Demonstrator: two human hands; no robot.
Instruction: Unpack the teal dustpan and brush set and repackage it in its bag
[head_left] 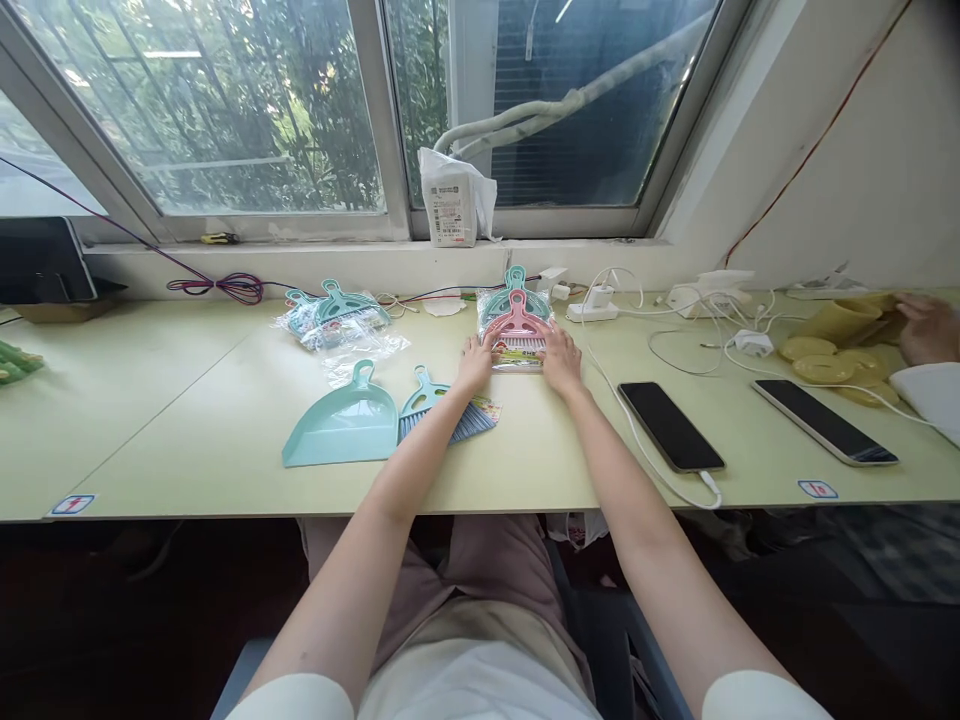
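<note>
My left hand and right hand touch either side of a plastic-wrapped pink hand brush on the pale green table. Nearer me, to the left, a turquoise dustpan lies beside a blue-bristled turquoise brush, which my left forearm partly covers.

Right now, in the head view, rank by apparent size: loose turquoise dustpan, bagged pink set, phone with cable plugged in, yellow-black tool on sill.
Largest to smallest:
1. Loose turquoise dustpan
2. Bagged pink set and phone: too alike to rank
3. Yellow-black tool
</note>
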